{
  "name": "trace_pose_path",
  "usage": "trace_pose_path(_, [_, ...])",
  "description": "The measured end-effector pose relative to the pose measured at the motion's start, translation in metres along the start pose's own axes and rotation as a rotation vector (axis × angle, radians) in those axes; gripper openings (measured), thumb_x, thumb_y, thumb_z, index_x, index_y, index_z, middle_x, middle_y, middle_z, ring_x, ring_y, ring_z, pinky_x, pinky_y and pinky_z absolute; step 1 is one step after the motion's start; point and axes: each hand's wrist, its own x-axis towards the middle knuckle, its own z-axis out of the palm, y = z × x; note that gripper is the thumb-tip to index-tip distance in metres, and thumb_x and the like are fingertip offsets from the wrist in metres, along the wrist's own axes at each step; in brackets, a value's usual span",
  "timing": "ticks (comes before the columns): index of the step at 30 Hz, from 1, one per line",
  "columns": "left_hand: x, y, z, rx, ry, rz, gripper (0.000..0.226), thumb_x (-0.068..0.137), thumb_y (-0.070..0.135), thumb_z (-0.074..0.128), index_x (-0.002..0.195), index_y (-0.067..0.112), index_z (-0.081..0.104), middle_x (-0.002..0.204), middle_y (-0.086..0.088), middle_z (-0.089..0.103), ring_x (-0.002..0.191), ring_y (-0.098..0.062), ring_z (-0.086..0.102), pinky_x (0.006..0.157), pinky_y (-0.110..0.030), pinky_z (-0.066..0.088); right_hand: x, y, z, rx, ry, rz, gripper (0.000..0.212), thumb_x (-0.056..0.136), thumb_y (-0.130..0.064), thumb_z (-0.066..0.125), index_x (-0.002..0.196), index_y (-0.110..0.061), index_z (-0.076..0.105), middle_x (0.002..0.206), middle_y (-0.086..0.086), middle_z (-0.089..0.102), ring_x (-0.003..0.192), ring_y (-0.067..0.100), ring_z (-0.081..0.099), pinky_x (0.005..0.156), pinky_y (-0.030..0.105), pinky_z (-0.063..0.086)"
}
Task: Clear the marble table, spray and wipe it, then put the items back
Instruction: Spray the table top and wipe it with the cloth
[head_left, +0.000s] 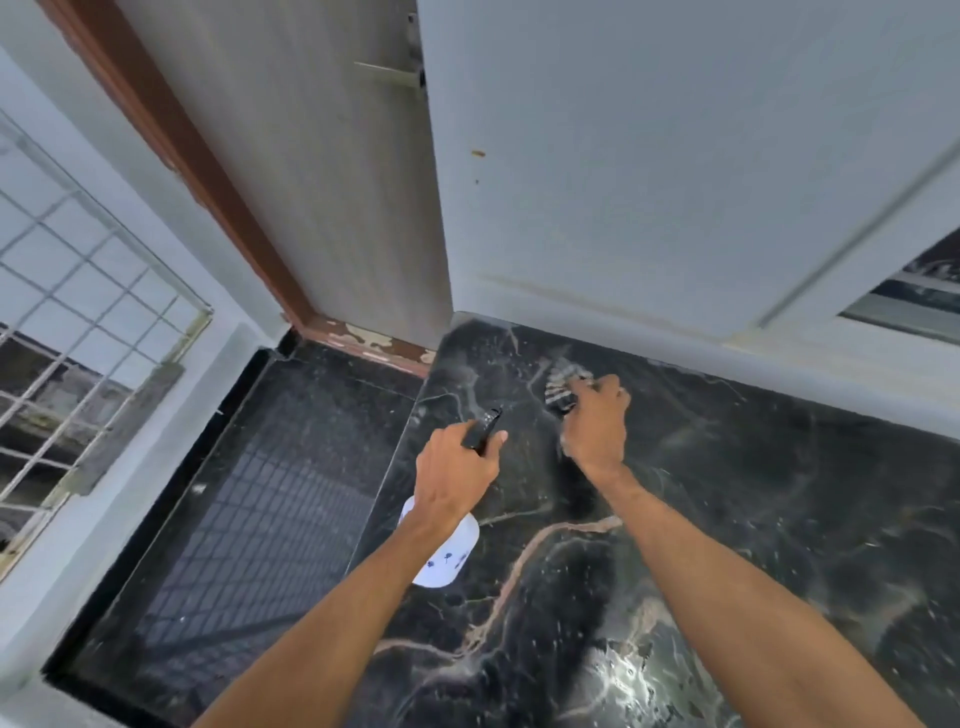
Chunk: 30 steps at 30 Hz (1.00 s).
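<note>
The black marble table (753, 519) with pale veins fills the lower right. My left hand (457, 473) grips a white spray bottle (444, 558) by its black trigger head, held over the table's left edge with the nozzle pointing away. My right hand (595, 415) presses a striped grey cloth (563, 387) onto the marble near the far corner, by the wall. Most of the cloth is hidden under my fingers. Fine wet specks show on the marble around the cloth.
A pale wall (675, 182) borders the table's far side. A grey door (337, 182) in a brown frame stands at the left corner. A dark glossy floor (249, 519) lies left of the table, and a metal window grille (67, 312) is at far left.
</note>
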Motion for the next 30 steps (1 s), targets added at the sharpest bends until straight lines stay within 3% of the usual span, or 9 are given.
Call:
trace_pose_path(2, [0.003, -0.005, -0.007, 0.001, 0.009, -0.006, 0.039, 0.093, 0.052, 0.069, 0.088, 0.013, 0.071, 0.084, -0.004, 0.075, 0.086, -0.030, 0.070, 0.081, -0.039, 0.055, -0.003, -0.011, 0.012, 0.016, -0.031, -0.136, 0.048, 0.088, 0.004, 0.052, 0.127, -0.019, 0.065, 0.131, 0.013, 0.041, 0.123, 0.036, 0.036, 0.088, 0.052, 0.054])
trace_pose_path(7, [0.015, -0.027, -0.023, -0.010, 0.033, -0.039, 0.040, 0.088, 0.057, 0.073, 0.086, 0.018, 0.067, 0.078, 0.004, 0.070, 0.082, -0.024, 0.069, 0.084, -0.037, 0.056, 0.043, -0.050, 0.019, 0.050, 0.026, 0.047, 0.047, 0.093, 0.000, 0.051, 0.135, -0.018, 0.059, 0.139, 0.015, 0.035, 0.129, 0.038, 0.031, 0.091, 0.050, 0.052])
trace_pose_path(10, [0.020, -0.036, -0.029, -0.036, 0.085, -0.052, 0.038, 0.090, 0.055, 0.071, 0.093, 0.017, 0.073, 0.086, -0.005, 0.075, 0.086, -0.032, 0.070, 0.084, -0.041, 0.058, 0.033, -0.084, 0.045, 0.041, -0.081, -0.209, 0.053, 0.090, 0.001, 0.054, 0.138, -0.023, 0.056, 0.144, 0.012, 0.034, 0.136, 0.037, 0.027, 0.106, 0.054, 0.046])
trace_pose_path(13, [0.025, -0.043, -0.032, -0.052, 0.092, -0.043, 0.034, 0.090, 0.056, 0.071, 0.082, 0.023, 0.064, 0.075, 0.002, 0.071, 0.076, -0.027, 0.068, 0.080, -0.040, 0.058, 0.043, -0.092, 0.057, -0.003, -0.142, -0.464, 0.052, 0.090, 0.000, 0.056, 0.136, -0.024, 0.059, 0.137, 0.008, 0.041, 0.132, 0.031, 0.034, 0.105, 0.045, 0.047])
trace_pose_path(15, [0.029, -0.047, -0.034, -0.065, 0.091, -0.043, 0.032, 0.091, 0.054, 0.071, 0.081, 0.025, 0.060, 0.065, 0.013, 0.060, 0.064, -0.014, 0.061, 0.076, -0.032, 0.054, 0.074, -0.099, 0.054, -0.006, -0.103, -0.357, 0.051, 0.092, 0.002, 0.055, 0.136, -0.023, 0.059, 0.135, 0.009, 0.041, 0.128, 0.032, 0.036, 0.103, 0.041, 0.049])
trace_pose_path(18, [0.033, -0.050, -0.041, -0.108, 0.118, -0.055, 0.033, 0.091, 0.051, 0.072, 0.082, 0.022, 0.059, 0.061, 0.018, 0.052, 0.057, -0.010, 0.054, 0.064, -0.024, 0.045, 0.095, -0.117, 0.055, -0.069, -0.049, -0.274, 0.052, 0.091, 0.002, 0.052, 0.139, -0.019, 0.055, 0.141, 0.015, 0.037, 0.131, 0.042, 0.031, 0.100, 0.053, 0.049])
trace_pose_path(21, [0.032, -0.060, -0.046, -0.119, 0.170, -0.039, 0.037, 0.090, 0.049, 0.074, 0.074, 0.020, 0.059, 0.058, 0.010, 0.057, 0.059, -0.016, 0.058, 0.062, -0.029, 0.045, 0.050, -0.131, 0.074, -0.107, -0.127, -0.520, 0.060, 0.086, 0.007, 0.051, 0.138, -0.023, 0.055, 0.142, 0.014, 0.040, 0.132, 0.040, 0.031, 0.107, 0.053, 0.044])
trace_pose_path(25, [0.019, -0.063, -0.048, -0.106, 0.183, -0.037, 0.034, 0.091, 0.047, 0.074, 0.071, 0.026, 0.055, 0.058, 0.012, 0.056, 0.058, -0.014, 0.055, 0.064, -0.030, 0.044, -0.002, -0.103, 0.073, -0.149, -0.238, -0.850, 0.054, 0.083, 0.007, 0.057, 0.129, -0.021, 0.061, 0.135, 0.009, 0.046, 0.124, 0.032, 0.038, 0.094, 0.043, 0.054])
trace_pose_path(30, [-0.003, -0.063, -0.040, -0.120, 0.167, -0.052, 0.039, 0.090, 0.050, 0.074, 0.068, 0.027, 0.051, 0.057, 0.011, 0.057, 0.057, -0.012, 0.056, 0.065, -0.031, 0.047, 0.016, -0.061, 0.045, -0.106, -0.065, -0.332, 0.061, 0.086, 0.006, 0.054, 0.139, -0.024, 0.056, 0.141, 0.013, 0.041, 0.130, 0.037, 0.033, 0.098, 0.052, 0.051])
